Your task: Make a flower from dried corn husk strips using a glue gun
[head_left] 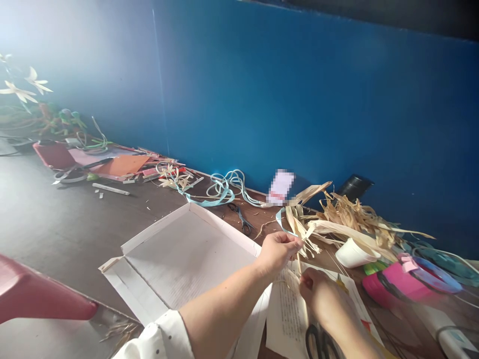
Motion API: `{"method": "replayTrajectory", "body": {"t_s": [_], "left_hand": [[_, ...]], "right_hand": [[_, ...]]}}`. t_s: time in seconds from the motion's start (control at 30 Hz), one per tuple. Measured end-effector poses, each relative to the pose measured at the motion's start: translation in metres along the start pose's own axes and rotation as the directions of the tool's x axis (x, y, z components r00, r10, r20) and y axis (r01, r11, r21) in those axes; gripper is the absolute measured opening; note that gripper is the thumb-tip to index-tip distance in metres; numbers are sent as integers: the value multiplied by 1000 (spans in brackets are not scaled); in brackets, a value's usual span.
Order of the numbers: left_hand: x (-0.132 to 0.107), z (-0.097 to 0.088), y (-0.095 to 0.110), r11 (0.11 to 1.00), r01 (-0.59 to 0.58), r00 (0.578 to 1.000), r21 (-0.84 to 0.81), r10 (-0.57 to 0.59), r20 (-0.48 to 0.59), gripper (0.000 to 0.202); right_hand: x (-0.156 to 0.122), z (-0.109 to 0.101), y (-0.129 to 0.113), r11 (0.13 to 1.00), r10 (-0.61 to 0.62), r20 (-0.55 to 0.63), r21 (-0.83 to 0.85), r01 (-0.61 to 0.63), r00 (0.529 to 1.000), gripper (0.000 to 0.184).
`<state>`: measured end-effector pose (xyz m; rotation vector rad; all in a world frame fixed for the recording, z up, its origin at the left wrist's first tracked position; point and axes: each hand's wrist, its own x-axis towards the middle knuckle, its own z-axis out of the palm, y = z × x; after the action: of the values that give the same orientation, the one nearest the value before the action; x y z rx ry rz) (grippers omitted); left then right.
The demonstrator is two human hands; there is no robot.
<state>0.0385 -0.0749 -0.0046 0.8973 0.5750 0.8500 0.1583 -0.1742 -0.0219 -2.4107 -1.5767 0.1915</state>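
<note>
My left hand [279,252] pinches the upper part of a thin pale stick [299,263], beside a narrow light-blue strip [282,223] that curls up from the fingertips. My right hand [318,294] is closed at the stick's lower part, just below the left; its fingertips are partly hidden. Pale dried corn husks [337,228] lie right behind my left fingers, their cut ends close to the thumb. Beneath both hands is a printed sheet [286,319]. Black scissor handles [316,343] show under my right wrist.
An open white box lid [187,254] lies left of my hands. Small scissors [241,218], a coiled pale-blue cord [232,184] and a black cup [355,187] are along the blue wall. A white cup [355,253] and a pink container [396,281] stand right. A pink stool [37,294] is front left.
</note>
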Motion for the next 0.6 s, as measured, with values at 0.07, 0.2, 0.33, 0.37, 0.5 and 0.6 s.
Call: {"method": "replayTrajectory", "body": {"t_s": [0.07, 0.2, 0.33, 0.37, 0.5, 0.6], "left_hand": [[1, 0, -1, 1000, 1, 1000, -2, -1, -2, 33], [1, 0, -2, 1000, -2, 1000, -10, 2, 7, 33], [-2, 0, 1, 1000, -1, 1000, -15, 2, 22, 36], [-2, 0, 1, 1000, 5, 1000, -16, -5, 21, 37], [-3, 0, 1, 998, 58, 998, -33, -57, 35, 39], [-3, -1, -1, 993, 107, 993, -41, -104, 62, 39]], "right_hand": [[3, -3, 2, 998, 10, 3, 61, -10, 1000, 14], [5, -17, 4, 967, 28, 4, 255, -28, 1000, 19], [3, -35, 0, 888, 89, 51, 447, -103, 995, 22], [2, -38, -1, 851, 109, 67, 510, -129, 992, 19], [3, -43, -1, 737, 136, 49, 662, -134, 989, 16], [3, -39, 4, 769, 116, -44, 636, -62, 992, 23]]}}
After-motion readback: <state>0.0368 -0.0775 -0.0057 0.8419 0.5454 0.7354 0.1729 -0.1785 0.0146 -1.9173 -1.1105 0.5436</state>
